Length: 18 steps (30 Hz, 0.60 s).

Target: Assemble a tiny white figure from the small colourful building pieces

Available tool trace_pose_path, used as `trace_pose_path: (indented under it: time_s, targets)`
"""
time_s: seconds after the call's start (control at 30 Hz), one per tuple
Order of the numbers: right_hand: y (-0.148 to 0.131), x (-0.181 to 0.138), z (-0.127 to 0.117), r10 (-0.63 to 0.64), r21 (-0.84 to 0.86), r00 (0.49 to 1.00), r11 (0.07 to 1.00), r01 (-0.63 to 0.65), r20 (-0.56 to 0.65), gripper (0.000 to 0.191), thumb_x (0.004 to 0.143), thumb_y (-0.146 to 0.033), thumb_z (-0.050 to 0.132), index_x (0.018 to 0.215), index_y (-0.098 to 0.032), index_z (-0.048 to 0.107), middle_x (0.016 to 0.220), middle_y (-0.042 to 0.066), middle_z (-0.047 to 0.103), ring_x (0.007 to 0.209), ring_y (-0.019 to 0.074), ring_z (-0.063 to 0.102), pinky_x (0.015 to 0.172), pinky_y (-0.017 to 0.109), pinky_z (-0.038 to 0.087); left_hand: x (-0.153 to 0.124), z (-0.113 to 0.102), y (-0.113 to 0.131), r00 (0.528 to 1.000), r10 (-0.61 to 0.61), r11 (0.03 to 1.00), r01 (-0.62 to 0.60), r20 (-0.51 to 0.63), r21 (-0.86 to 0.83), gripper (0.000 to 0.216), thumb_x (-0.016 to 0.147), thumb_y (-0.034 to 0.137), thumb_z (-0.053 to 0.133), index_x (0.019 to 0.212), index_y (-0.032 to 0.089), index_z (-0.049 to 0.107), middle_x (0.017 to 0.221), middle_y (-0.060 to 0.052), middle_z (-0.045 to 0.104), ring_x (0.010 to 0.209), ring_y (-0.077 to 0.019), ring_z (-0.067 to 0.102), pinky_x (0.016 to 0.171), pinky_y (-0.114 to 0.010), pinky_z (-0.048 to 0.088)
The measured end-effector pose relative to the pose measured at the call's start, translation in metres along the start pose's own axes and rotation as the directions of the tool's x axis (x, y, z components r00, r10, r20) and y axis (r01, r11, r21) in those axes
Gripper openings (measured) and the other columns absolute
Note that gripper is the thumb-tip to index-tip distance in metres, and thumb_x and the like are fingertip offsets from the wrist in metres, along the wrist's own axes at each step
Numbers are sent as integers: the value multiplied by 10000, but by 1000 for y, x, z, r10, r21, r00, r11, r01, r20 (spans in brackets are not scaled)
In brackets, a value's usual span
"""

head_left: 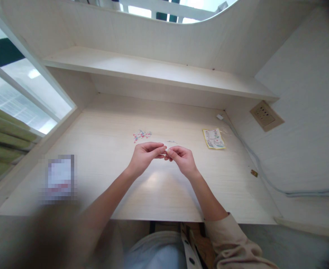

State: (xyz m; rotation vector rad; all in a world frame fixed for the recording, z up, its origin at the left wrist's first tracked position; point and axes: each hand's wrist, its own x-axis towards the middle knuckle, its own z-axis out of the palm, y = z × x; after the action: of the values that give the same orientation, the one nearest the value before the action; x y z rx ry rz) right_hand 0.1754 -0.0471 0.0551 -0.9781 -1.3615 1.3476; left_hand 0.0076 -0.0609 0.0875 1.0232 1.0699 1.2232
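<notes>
At the far left of both hands, beyond the desk's edge, I see a green curtain (7, 138). Nearer, to the left of the left forearm, a pixelated item (60, 173) lies on the desk (102, 123); I cannot identify it.

Just beyond the left hand (145, 156), slightly to its left, I register a loose cluster of small pieces (142, 135), mostly red, pink and blue. The left hand has its thumb and fingertips pinched together.

Directly between the hands, I locate the small pale piece (166, 150). It is held at the meeting fingertips of both hands, above the desk; its shape is too small for me to tell. Just beyond the fingertips, a thin small item (171, 141) lies on the desk.

The right hand (183, 160) mirrors the left: thumb and fingers are clamped on the same piece.

To the right of the right hand and farther out, I note a yellow-edged printed card (214, 139). Beyond it is a white connector (220, 117). A grey cable (251, 153) runs along the wall, right of the card. Well right of the right hand lies a small brown tag (254, 173); farther right, a wall socket (267, 116) is mounted.
</notes>
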Motion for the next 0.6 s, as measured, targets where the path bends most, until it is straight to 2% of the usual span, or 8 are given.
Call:
trace_pose_path:
  time_s: [0.6]
  targets:
    - [1,-4,-1,-47,16,999,999,47,-13,204,796,-399,704,783,-195,715,658,30,694,597,137,584,577,278,458,-3,3,0,1000,-18,1000,18,-8,-22,307,661,345,818,873,134,751,802,-81,752,742,-209,714,686,-334,607]
